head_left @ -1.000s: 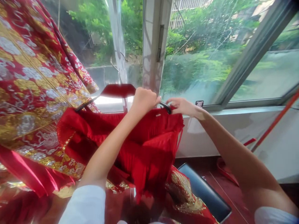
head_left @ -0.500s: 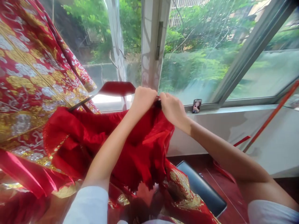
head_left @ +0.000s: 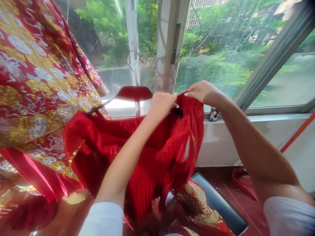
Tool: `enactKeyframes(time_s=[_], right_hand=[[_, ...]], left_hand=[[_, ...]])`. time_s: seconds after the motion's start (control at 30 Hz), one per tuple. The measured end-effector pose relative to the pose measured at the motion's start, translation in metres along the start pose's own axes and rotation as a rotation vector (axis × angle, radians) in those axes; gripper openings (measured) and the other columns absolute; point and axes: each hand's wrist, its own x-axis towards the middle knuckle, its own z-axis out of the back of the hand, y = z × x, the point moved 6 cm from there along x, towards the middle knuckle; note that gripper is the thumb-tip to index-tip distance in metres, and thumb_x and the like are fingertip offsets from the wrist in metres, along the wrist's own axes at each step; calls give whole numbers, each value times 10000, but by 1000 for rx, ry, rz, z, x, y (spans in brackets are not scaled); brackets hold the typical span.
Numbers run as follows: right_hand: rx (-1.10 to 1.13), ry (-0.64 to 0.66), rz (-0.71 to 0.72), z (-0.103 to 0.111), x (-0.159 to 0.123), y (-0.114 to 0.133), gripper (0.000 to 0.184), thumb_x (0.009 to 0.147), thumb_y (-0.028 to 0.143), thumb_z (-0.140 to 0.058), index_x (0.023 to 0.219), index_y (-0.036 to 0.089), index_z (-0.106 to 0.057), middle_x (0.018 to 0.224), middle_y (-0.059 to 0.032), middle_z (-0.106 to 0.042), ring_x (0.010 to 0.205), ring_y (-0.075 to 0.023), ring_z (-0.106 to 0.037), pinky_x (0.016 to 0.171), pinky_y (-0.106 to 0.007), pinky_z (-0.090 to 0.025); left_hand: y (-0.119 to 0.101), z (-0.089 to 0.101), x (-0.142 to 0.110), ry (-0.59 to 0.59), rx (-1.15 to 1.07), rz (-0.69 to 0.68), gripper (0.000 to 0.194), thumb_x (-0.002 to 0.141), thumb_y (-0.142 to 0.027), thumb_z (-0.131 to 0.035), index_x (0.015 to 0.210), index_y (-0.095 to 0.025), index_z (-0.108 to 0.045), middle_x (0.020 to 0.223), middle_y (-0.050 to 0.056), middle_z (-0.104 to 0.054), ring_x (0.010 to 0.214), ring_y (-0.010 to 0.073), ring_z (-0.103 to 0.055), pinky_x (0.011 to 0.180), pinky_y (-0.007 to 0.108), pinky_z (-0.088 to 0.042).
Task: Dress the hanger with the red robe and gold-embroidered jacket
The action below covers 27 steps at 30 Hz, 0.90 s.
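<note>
A red garment with gold beaded trim [head_left: 145,147] hangs from a clothes hanger [head_left: 135,93], whose red centre and metal hook show against the window. My left hand [head_left: 162,106] is closed around the hanger's right end, near a black clip at the garment's top edge. Just right of it, my right hand [head_left: 203,92] pinches the garment's upper right edge between thumb and fingers. The cloth is raised and gathered there, with pleats falling below. My forearms cover part of the garment.
A red, gold and silver brocade robe [head_left: 36,75] hangs at the left. Behind is a sliding window [head_left: 169,49]; a small picture card [head_left: 214,114] stands on its sill. Below lie gold-patterned red cloth [head_left: 197,200] and a black padded bench [head_left: 219,203]. A red pole [head_left: 297,132] leans at the right.
My right hand has moved up and right, away from my left hand, drawing the garment's edge with it. My left hand stays on the hanger. The view has shifted slightly.
</note>
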Motion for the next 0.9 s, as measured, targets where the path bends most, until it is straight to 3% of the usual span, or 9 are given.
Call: enactKeyframes(time_s=[0.13, 0.27, 0.37, 0.47, 0.57, 0.67, 0.77, 0.83, 0.9], right_hand=[[-129, -155, 144, -16, -6, 35, 214, 858, 180, -456, 925, 127, -652, 904, -153, -679, 739, -229, -584, 601, -292, -314], [-90, -79, 221, -30, -40, 43, 291, 942, 243, -357, 833, 149, -610, 833, -140, -683, 693, -211, -586, 604, -286, -313], [-177, 13, 265, -27, -63, 44, 379, 971, 278, -294, 834, 168, -630, 813, -125, -690, 690, -215, -607, 613, -293, -319], [-339, -28, 156, -16, -67, 40, 389, 946, 360, -350, 884, 177, -687, 878, -151, -703, 758, -280, -644, 596, -319, -322], [-204, -135, 176, -4, -50, 47, 373, 902, 419, -461, 896, 159, -728, 987, -151, -710, 867, -295, -652, 673, -351, -416], [231, -45, 392, -10, -24, 72, 319, 855, 417, -571, 997, 180, -731, 965, -81, -724, 868, -229, -659, 789, -360, -494], [526, 198, 505, -24, -9, 103, 238, 779, 358, -685, 927, 175, -718, 804, -57, -703, 757, -202, -660, 689, -336, -538], [606, 283, 512, -27, -8, 121, 186, 728, 298, -739, 853, 171, -688, 720, -51, -664, 646, -178, -627, 569, -301, -514], [649, 339, 494, -28, -11, 132, 172, 715, 263, -752, 813, 172, -643, 665, -34, -615, 538, -131, -548, 465, -256, -435]], left_hand=[[5, 3, -3, -13, -43, 35, 528, 909, -123, -442, 1433, -60, -412, 1036, 168, -720, 887, 276, -685, 700, 371, -488], [0, 4, -3, 118, -119, -52, 620, 841, -86, -457, 1456, -90, -379, 1215, 169, -656, 1018, 281, -652, 808, 398, -505], [-6, 11, -3, 161, -127, -30, 700, 812, -103, -511, 1486, -92, -323, 1452, 202, -467, 1169, 291, -585, 924, 412, -482], [-10, 42, -22, -26, -75, 1, 606, 827, -109, -516, 1425, -120, -421, 1530, 170, -373, 1330, 283, -452, 1081, 427, -375], [6, 87, -78, -261, -56, 83, 362, 903, -166, -441, 1237, -202, -578, 1360, 106, -565, 1244, 244, -516, 1075, 422, -385], [64, 116, -156, -495, 66, 550, 212, 926, -299, -446, 948, -196, -630, 1011, 124, -668, 1016, 288, -601, 926, 458, -475], [119, 92, -208, -350, 109, 992, 389, 902, -494, -470, 1025, -150, -603, 992, 189, -651, 1022, 387, -611, 852, 522, -494], [137, 64, -214, -202, 115, 1065, 444, 887, -472, -490, 1113, -97, -565, 1066, 236, -636, 1022, 418, -619, 804, 515, -513], [144, 44, -210, -138, 133, 1057, 373, 896, -307, -448, 1159, -57, -532, 1111, 261, -625, 1032, 408, -628, 798, 484, -520]])
